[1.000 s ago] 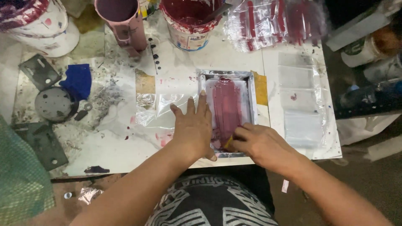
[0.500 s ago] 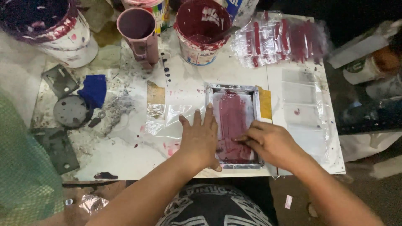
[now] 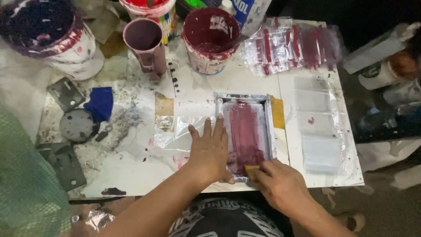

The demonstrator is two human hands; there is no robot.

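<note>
**Pressing a small printing screen with both hands**

Holding the metal-framed screen (image 3: 244, 134) in place, the left hand (image 3: 210, 151) lies flat with the fingers spread and apart. Its palm rests on the clear plastic sheet (image 3: 184, 125) just beside the left edge of the frame, and the thumb touches the near left corner of the frame. The screen lies on the white table (image 3: 131, 171), near its front edge, and its mesh is covered with dark red ink.

The right hand (image 3: 280, 184) is at the near end of the screen. Its fingers are closed on a small yellow squeegee (image 3: 251, 170), which touches the bottom part of the inked mesh. Only a small piece of the squeegee shows between the fingers.

To the right of the screen, a row of clear plastic bags (image 3: 318, 127) lies on the table. At the far side there is a pile of bags with red printed stripes (image 3: 291, 44). Near it stands an open bucket of dark red ink (image 3: 210, 37), and a pink mug (image 3: 147, 44) stands to its left. A blue cloth (image 3: 101, 103) lies at the left part of the table, beside a round grey metal disc (image 3: 78, 125).
</note>
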